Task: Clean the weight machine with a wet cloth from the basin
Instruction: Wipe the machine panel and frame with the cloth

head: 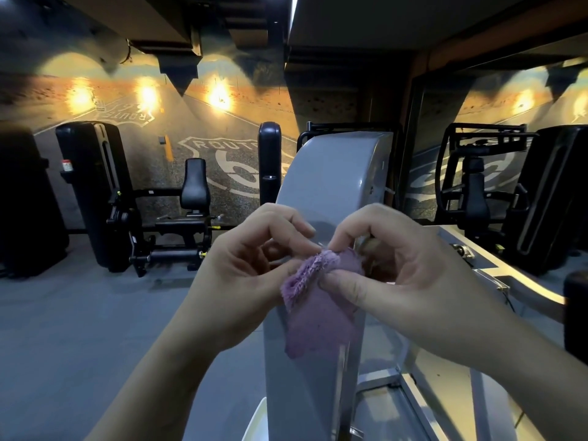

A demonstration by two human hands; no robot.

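Fingers (296,224) of both hands are drawn in narrow, thumb against fingertips, pinching the top of a small purple terry cloth (318,313). From where I stand, the left hand (251,265) nips the cloth's fluffy folded hem from one side. The right hand (397,272) takes it from the other, its thumb laid flat on the fabric. The two hands almost meet.

The cloth hangs limp from that pinch, directly in front of the narrow front face of the tall pale grey round-topped weight machine housing (334,173). I cannot tell whether the fabric touches the metal.

A pale metal beam (477,259) runs off from the right of the housing. Left of the housing and farther back stands a black padded seat machine (194,186). Farther left again is a tall black weight-stack cover (92,186). Behind the housing, a desert road wall mural (222,154) shows a white route shield lit by warm spots. Right of the housing sits another black framed seat machine (477,186). Smooth grey floor (79,313) spreads out to the left of the housing.
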